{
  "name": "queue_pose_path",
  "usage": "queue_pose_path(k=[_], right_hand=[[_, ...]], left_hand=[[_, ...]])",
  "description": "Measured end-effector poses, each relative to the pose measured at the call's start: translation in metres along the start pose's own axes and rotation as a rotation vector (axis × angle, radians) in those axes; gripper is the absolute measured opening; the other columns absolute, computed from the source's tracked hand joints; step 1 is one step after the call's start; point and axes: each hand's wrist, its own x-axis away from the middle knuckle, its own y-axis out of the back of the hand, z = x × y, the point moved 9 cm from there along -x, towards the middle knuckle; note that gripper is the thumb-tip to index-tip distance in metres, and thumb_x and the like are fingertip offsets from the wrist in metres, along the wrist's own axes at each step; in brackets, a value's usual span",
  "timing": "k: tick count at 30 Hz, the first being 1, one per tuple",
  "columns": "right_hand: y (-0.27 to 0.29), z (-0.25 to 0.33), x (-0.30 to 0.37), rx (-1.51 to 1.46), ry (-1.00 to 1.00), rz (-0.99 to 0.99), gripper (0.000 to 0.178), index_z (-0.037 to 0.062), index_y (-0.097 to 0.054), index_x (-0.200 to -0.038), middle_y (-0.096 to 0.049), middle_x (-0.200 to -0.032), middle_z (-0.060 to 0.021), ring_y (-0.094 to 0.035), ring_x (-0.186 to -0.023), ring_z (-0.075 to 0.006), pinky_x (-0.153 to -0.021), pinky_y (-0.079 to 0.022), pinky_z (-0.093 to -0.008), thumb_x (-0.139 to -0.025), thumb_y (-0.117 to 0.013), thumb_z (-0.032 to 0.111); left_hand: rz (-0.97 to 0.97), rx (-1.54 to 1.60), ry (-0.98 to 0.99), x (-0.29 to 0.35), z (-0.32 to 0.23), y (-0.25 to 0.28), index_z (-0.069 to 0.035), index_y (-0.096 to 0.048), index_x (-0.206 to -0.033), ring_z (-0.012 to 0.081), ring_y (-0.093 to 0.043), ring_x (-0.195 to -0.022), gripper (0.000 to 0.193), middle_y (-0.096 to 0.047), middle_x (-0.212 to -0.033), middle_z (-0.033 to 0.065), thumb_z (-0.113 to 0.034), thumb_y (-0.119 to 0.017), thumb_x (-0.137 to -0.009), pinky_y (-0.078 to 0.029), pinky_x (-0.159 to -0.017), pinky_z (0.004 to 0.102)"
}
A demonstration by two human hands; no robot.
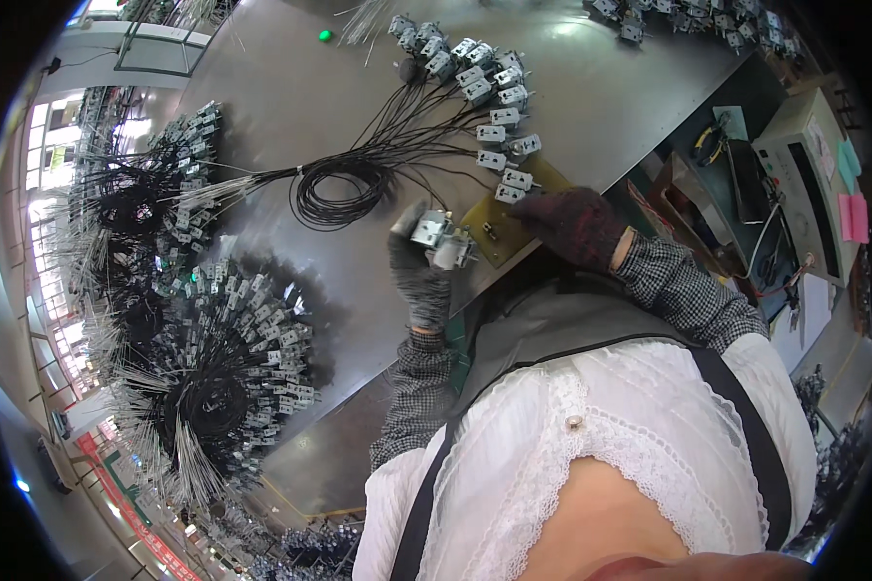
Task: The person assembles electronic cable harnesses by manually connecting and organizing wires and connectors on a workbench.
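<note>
While my left hand (420, 266) had the metal housing (429, 229), my right (570, 228) sat across from it, to the right of frame centre. Key relation: housing just left of the yellow plate (502, 208), its lower right end close to the plate's left edge; plate between my two hands. Couldn't tell if that end touched the plate or hung over it. Long axis, as far as it read, ran upper left to lower right, angled toward the plate. Left hand nearest, obviously; right well apart from the housing, by the plate's right side.

Hand states: left, grey glove, fingers curled round the housing's left side. Right, dark red glove, back up, fingertips hidden. Couldn't tell whether it was pinching anything. Its left edge was right by the lowest units of the fan of housings (494, 133) at upper centre; contact unclear.

Housing looks: boxy, silvery, cutouts in the upper face, paler patch low down, lower right end cluttered and blurred. Dark cable (435, 192) came down to its top from the cable coil (370, 172), up and left of it on the grey table (262, 73). Small brass-coloured fitting (491, 230) was on the plate, just right of the housing.
</note>
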Motion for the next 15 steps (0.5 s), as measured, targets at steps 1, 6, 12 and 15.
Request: queue_pose_path(k=[1,6,12,15], right_hand=[[0.001,-0.002,0.000,-0.011,0.005,-0.024,0.028,0.0150,-0.073,-0.124,-0.076,-0.112,-0.0164,-0.073,-0.104,-0.0362,-0.092,-0.057,-0.0483,-0.101,-0.063,0.028],[0.008,0.007,-0.006,-0.035,0.037,-0.016,0.028,0.0151,-0.073,-0.124,-0.076,-0.113,-0.0170,-0.073,-0.104,-0.0365,-0.092,-0.057,-0.0486,-0.101,-0.063,0.028],[0.008,0.002,-0.007,0.010,0.100,-0.122,0.024,0.0126,-0.073,-0.118,-0.076,-0.109,-0.0145,-0.073,-0.098,-0.0365,-0.086,-0.059,-0.0471,-0.097,-0.068,0.023],[0.004,0.001,-0.006,-0.068,0.010,-0.031,0.027,0.0135,-0.073,-0.120,-0.075,-0.115,-0.0167,-0.072,-0.108,-0.0365,-0.094,-0.056,-0.0487,-0.101,-0.064,0.030]], left_hand=[[-0.091,0.081,-0.041,0.000,-0.004,0.002,-0.004,-0.056,-0.143,0.0183,-0.066,-0.110,0.061,-0.064,-0.124,0.0109,0.000,-0.079,-0.086,-0.058,-0.095,0.0338],[0.007,-0.129,-0.075,0.009,0.021,-0.014,-0.003,-0.061,-0.139,0.0208,-0.070,-0.109,0.047,-0.069,-0.129,0.0140,-0.011,-0.075,-0.095,-0.058,-0.091,0.0354],[0.464,-0.385,0.328,-0.016,0.071,-0.023,-0.002,-0.062,-0.137,0.0154,-0.071,-0.102,0.041,-0.073,-0.117,0.0078,-0.007,-0.073,-0.098,-0.060,-0.087,0.0319],[0.502,-0.430,0.237,-0.020,0.060,-0.029,-0.001,-0.066,-0.131,0.0160,-0.074,-0.098,0.041,-0.076,-0.110,0.0090,-0.014,-0.079,-0.095,-0.062,-0.083,0.0327]])
